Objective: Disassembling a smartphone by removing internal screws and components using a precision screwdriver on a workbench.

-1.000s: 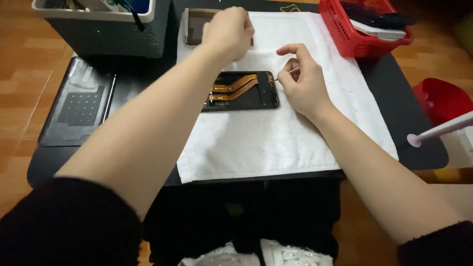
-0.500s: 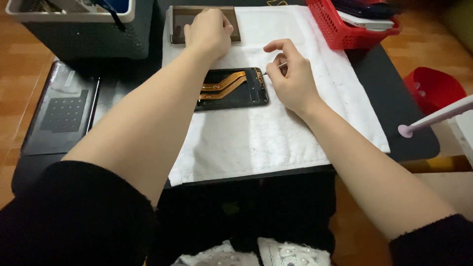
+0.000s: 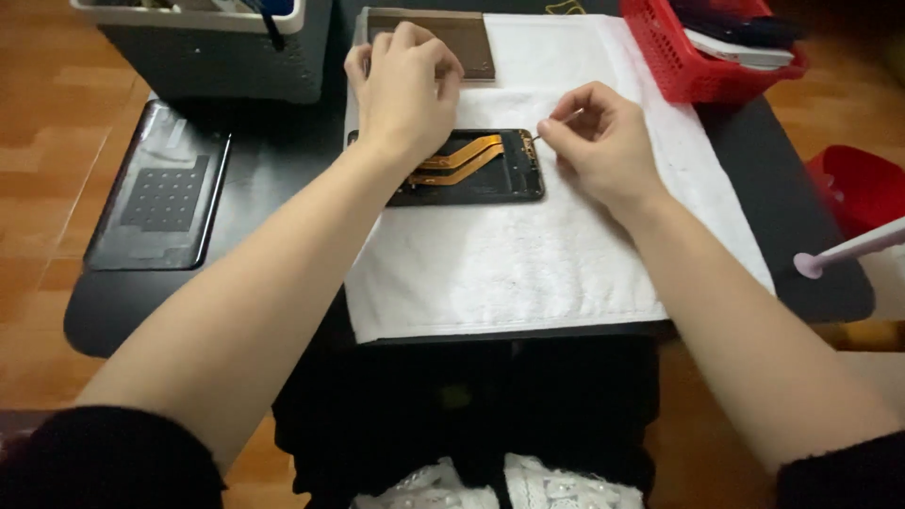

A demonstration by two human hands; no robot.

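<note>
An opened phone body with orange flex cables lies on a white towel. My left hand hovers over its far left end, fingers curled, near a brown flat tray; whether it holds anything is hidden. My right hand sits at the phone's right end, pinching thin metal tweezers whose tip touches the phone's top right corner.
A black phone back cover lies on the dark table at left. A grey bin stands at the back left, a red basket at the back right. A red container and a pink-tipped tool are at right.
My left hand has drawn back from the brown tray toward the phone's left end. My right hand has brought the tweezers down to the phone's right corner.
</note>
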